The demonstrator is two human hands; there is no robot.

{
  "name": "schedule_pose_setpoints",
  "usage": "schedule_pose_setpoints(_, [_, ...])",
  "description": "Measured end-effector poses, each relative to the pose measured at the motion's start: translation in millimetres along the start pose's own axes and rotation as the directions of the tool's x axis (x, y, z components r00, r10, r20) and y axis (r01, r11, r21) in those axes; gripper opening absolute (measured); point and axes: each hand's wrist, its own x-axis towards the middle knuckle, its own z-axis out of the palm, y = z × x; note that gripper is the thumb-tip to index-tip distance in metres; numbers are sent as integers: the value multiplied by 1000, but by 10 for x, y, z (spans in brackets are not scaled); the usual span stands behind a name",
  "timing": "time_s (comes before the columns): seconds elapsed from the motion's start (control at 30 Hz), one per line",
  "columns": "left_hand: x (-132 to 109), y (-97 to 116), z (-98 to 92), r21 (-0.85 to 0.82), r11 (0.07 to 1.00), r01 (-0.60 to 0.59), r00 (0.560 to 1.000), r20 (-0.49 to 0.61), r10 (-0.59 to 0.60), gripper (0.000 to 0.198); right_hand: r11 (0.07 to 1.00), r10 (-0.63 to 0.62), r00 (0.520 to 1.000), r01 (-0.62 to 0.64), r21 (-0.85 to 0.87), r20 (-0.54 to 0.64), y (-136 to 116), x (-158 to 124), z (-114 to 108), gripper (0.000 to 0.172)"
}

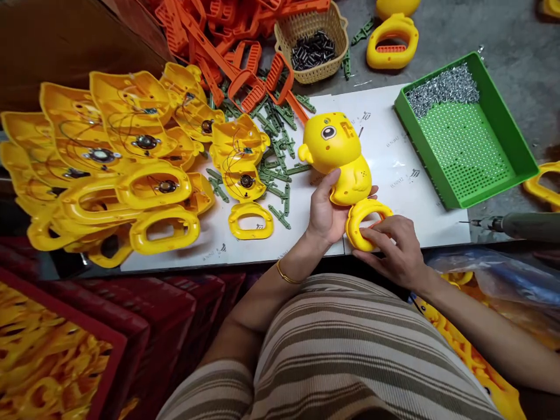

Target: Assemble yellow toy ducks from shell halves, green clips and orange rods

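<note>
A yellow duck-shaped toy body point(339, 149) with one printed eye lies in my left hand point(326, 213), whose thumb and fingers close round its lower end. At that end sits a yellow ring handle point(356, 224) with a bit of orange inside its opening. My right hand point(394, 245) pinches this handle between thumb and fingers. Whether handle and body are joined, I cannot tell. To the left lie an open yellow shell half point(240, 149) with a speaker and wires, and a loose yellow handle half point(251, 221).
Stacked yellow shells point(102, 125) fill the left. Green plastic strips point(280, 169) and orange parts point(245, 70) lie behind. A beige basket point(282, 32) holds dark cylinders; a green tray point(510, 116) holds screws. An electric screwdriver point(525, 224) points in from the right. Red crates point(175, 315) stand below.
</note>
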Motion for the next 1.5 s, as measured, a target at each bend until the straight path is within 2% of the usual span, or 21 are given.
schedule_pose_setpoints(0.17, [9, -64, -76, -59, 988, 142, 986, 93, -136, 61, 998, -44, 999, 43, 38, 24, -11, 55, 22, 27])
schedule_pose_setpoints(0.3, [22, -128, -71, -108, 987, 121, 990, 92, -111, 61, 999, -30, 995, 28, 17, 93, -44, 97, 47, 31])
schedule_pose_setpoints(0.5, [22, -150, -32, -106, 987, 119, 992, 52, -114, 59, 991, -43, 978, 15, 135, 204, -6, 192, 4, 27])
schedule_pose_setpoints(0.63, [46, -159, -78, -69, 990, 123, 991, 62, -119, 66, 999, -33, 975, 41, -35, 221, -32, 189, -45, 34])
schedule_pose_setpoints(0.7, [37, -149, -88, -52, 990, 128, 991, 46, -126, 68, 999, -21, 981, 14, 40, 190, -49, 181, -85, 31])
schedule_pose_setpoints(0.73, [26, -141, -88, -46, 992, 120, 992, 37, -118, 69, 993, 23, 992, -38, 116, 127, -49, 180, -106, 28])
schedule_pose_setpoints(0.77, [12, -134, -84, -41, 994, 105, 994, 32, -103, 69, 974, 119, 992, -127, 190, 52, -43, 182, -125, 25])
schedule_pose_setpoints(0.8, [-4, -130, -79, -33, 996, 84, 996, 31, -83, 69, 931, 261, 965, -252, 263, 1, -30, 187, -138, 24])
schedule_pose_setpoints(0.83, [-20, -128, -71, -25, 998, 61, 998, 30, -60, 70, 856, 416, 909, -394, 335, 7, -12, 194, -143, 24])
schedule_pose_setpoints(0.87, [-36, -130, -63, -15, 999, 39, 999, 27, -39, 70, 753, 544, 835, -530, 390, 84, 8, 203, -142, 26])
schedule_pose_setpoints(0.9, [-50, -134, -53, -2, 1000, 25, 999, 20, -25, 71, 644, 619, 757, -641, 417, 209, 27, 211, -133, 30])
schedule_pose_setpoints(0.97, [-75, -145, -29, 22, 1000, -6, 1000, -20, 6, 71, 490, 622, 631, -776, 398, 464, 52, 220, -102, 39])
schedule_pose_setpoints(1.0, [-88, -148, -16, 30, 999, -23, 999, -42, 24, 70, 455, 609, 592, -806, 379, 528, 55, 218, -84, 42])
schedule_pose_setpoints(1.1, [-142, -138, -6, 56, 997, -51, 997, -55, 54, 66, 388, 637, 541, -841, 377, 549, 25, 185, -33, 47])
schedule_pose_setpoints(1.2, [-221, -113, -69, 150, 988, -46, 999, -4, 47, 60, 338, 666, 528, -844, 417, 528, -49, 117, 20, 46])
schedule_pose_setpoints(1.27, [-280, -94, -140, 274, 959, -69, 997, -6, 74, 54, 371, 686, 539, -837, 402, 488, -110, 70, 52, 46])
schedule_pose_setpoints(1.33, [-341, -70, -204, 379, 920, -94, 994, -11, 106, 47, 443, 687, 570, -820, 362, 451, -159, 35, 60, 46])
schedule_pose_setpoints(1.4, [-409, -36, -240, 428, 896, -114, 993, 20, 117, 41, 511, 638, 602, -797, 321, 480, -170, 26, 24, 44])
schedule_pose_setpoints(1.47, [-488, 1, -244, 454, 883, -118, 993, 80, 92, 39, 523, 600, 633, -773, 358, 489, -130, 47, -48, 42])
schedule_pose_setpoints(1.5, [-530, 17, -237, 468, 878, -102, 992, 113, 55, 39, 492, 599, 650, -760, 425, 469, -98, 68, -85, 44])
